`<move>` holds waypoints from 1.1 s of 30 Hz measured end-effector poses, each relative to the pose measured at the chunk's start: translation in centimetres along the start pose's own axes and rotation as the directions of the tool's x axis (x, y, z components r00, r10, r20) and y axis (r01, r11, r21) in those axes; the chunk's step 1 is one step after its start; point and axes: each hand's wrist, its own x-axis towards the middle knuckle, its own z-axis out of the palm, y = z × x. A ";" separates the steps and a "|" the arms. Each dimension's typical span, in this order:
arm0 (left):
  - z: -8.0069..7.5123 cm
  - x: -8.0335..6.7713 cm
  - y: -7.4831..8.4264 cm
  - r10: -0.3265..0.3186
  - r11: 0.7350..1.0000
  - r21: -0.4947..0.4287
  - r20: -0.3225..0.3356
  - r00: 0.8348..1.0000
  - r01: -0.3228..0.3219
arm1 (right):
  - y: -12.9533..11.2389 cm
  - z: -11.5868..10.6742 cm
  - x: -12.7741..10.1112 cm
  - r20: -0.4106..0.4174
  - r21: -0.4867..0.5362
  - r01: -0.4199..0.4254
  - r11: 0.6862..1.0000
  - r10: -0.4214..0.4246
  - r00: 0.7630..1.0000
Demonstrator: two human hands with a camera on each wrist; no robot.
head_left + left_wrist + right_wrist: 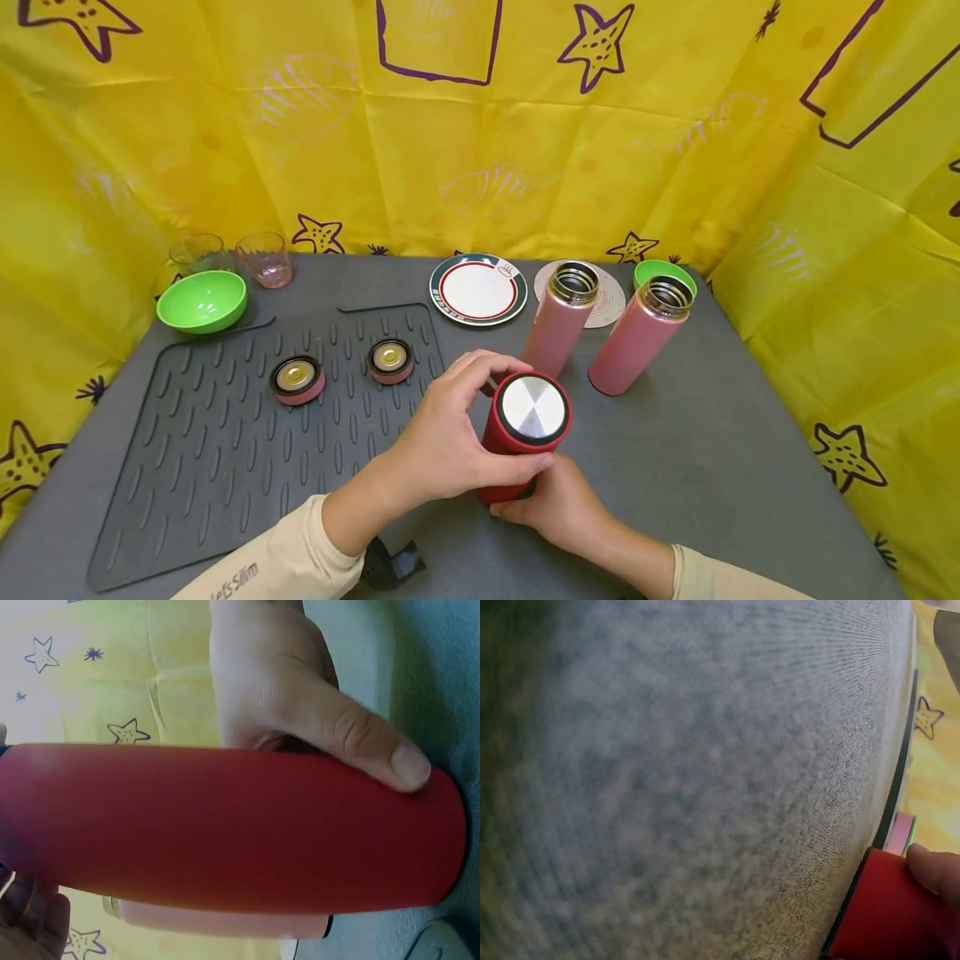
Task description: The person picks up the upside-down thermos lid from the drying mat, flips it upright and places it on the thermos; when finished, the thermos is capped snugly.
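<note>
Two hands held one red flask (521,442), upright at the near middle of the table (712,467): left hand (442,442) wrapped round its upper body below the lid (533,408), right hand (558,504) gripping its base.

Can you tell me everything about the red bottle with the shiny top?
The red cylindrical flask stands upright on the grey table, in front of two open pink flasks. Its body looks smooth and matte. A black ring and a round brushed-metal disc top its closed lid. The left hand wraps round its upper part near the lid, and the right hand grips its base.
</note>
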 end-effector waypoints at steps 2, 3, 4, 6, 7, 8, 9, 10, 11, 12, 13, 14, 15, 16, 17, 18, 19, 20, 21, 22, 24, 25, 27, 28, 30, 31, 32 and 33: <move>0.0 0.0 0.0 0.025 1.000 0.011 -0.017 1.000 -0.024 | 0.0 0.0 0.0 0.002 0.005 -0.005 1.000 0.005 1.000; -0.1 0.1 -0.1 0.034 0.999 0.010 -0.016 0.999 -0.033 | 0.0 0.0 0.0 0.002 0.006 -0.005 1.000 0.005 1.000; -0.1 0.1 -0.1 0.040 0.999 0.006 -0.012 0.999 -0.040 | 0.0 0.0 0.0 0.001 0.008 -0.003 1.000 0.003 1.000; -0.2 0.1 -0.1 0.047 0.999 0.000 0.000 0.999 -0.047 | 0.0 0.0 0.0 0.002 0.024 0.000 1.000 0.000 1.000; -0.3 0.1 -0.2 0.043 0.999 -0.006 0.009 0.999 -0.043 | 0.0 0.0 0.1 0.005 0.033 0.000 0.999 0.000 1.000; -0.3 0.0 -0.2 0.037 0.999 -0.021 0.021 0.999 -0.037 | -0.1 0.1 0.1 0.007 0.044 0.001 0.999 -0.002 1.000; -0.4 0.0 -0.3 0.030 0.999 -0.038 0.032 0.999 -0.029 | -0.1 0.1 0.1 0.010 0.051 0.002 0.999 -0.002 1.000; -0.4 -0.1 -0.3 0.023 0.998 -0.057 0.041 0.999 -0.021 | 0.0 0.1 0.1 0.014 0.061 0.000 0.998 -0.001 1.000; -0.5 -0.2 -0.3 0.017 0.997 -0.078 0.048 0.999 -0.013 | 0.0 0.1 0.1 0.017 0.072 0.000 0.997 -0.001 1.000; -0.5 -0.3 -0.3 0.010 0.996 -0.094 0.054 0.998 -0.004 | 0.0 0.1 0.0 0.019 0.079 0.000 0.997 -0.002 1.000; -0.4 -0.3 -0.3 0.004 0.994 -0.105 0.057 0.998 0.002 | 0.0 0.1 0.0 0.021 0.082 0.003 0.997 -0.005 1.000; -0.3 -0.3 -0.3 -0.005 0.994 -0.111 0.056 0.998 0.012 | 0.0 0.1 0.0 0.019 0.081 0.010 0.997 -0.012 1.000; -0.2 -0.3 -0.3 -0.012 0.994 -0.107 0.049 0.999 0.017 | 0.0 0.1 0.0 0.015 0.076 0.017 0.997 -0.018 1.000; 0.0 -0.3 -0.3 -0.017 0.995 -0.097 0.038 0.999 0.021 | 0.0 0.1 0.0 0.015 0.079 0.022 0.997 -0.023 1.000; 0.1 -0.2 -0.3 -0.020 0.996 -0.087 0.027 0.999 0.023 | 0.0 0.1 0.0 0.014 0.076 0.030 0.997 -0.031 0.999; 0.2 -0.2 -0.3 -0.026 0.997 -0.074 0.016 1.000 0.027 | 0.0 0.0 0.0 0.012 0.071 0.038 0.997 -0.039 0.999; 0.3 -0.2 -0.3 -0.024 0.997 -0.074 0.009 1.000 0.025 | 0.0 0.0 0.0 0.012 0.067 0.044 0.997 -0.045 0.999; 0.3 -0.3 -0.3 -0.022 0.997 -0.076 0.005 1.000 0.022 | 0.0 0.0 0.0 0.014 0.069 0.047 0.997 -0.049 0.999; 0.3 -0.3 -0.4 -0.015 0.997 -0.081 0.009 1.000 0.015 | 0.0 0.0 0.0 0.016 0.072 0.048 0.996 -0.049 0.999; 0.2 -0.4 -0.4 -0.009 0.996 -0.091 0.018 1.000 0.010 | -0.1 0.0 0.0 0.022 0.078 0.047 0.996 -0.048 0.999; 0.1 -0.5 -0.5 -0.005 0.994 -0.112 0.043 0.999 0.009 | -0.1 0.0 0.0 0.024 0.080 0.048 0.996 -0.050 0.998; 0.1 -0.6 -0.5 -0.004 0.993 -0.122 0.055 0.998 0.010 | -0.1 0.0 0.1 0.025 0.082 0.048 0.996 -0.050 0.998; 0.1 -0.6 -0.5 -0.014 0.994 -0.110 0.065 0.998 0.021 | -0.1 0.1 0.0 0.024 0.084 0.054 0.995 -0.056 0.998; 0.2 -0.6 -0.4 -0.018 0.994 -0.103 0.061 0.998 0.025 | -0.1 0.1 0.0 0.020 0.078 0.059 0.995 -0.061 0.998; 0.3 -0.5 -0.3 -0.023 0.997 -0.079 0.038 0.999 0.026 | -0.1 0.1 0.0 0.009 0.056 0.069 0.996 -0.070 0.997; 0.4 -0.4 -0.3 -0.022 0.997 -0.067 0.023 0.999 0.024 | -0.1 0.1 0.0 0.007 0.046 0.071 0.996 -0.071 0.997; 0.5 -0.4 -0.2 -0.021 0.998 -0.056 0.009 1.000 0.022 | -0.1 0.0 0.0 0.005 0.038 0.071 0.997 -0.072 0.997; 0.5 -0.4 -0.2 -0.018 0.998 -0.053 -0.003 1.000 0.018 | -0.1 0.0 0.0 0.002 0.025 0.071 0.997 -0.071 0.998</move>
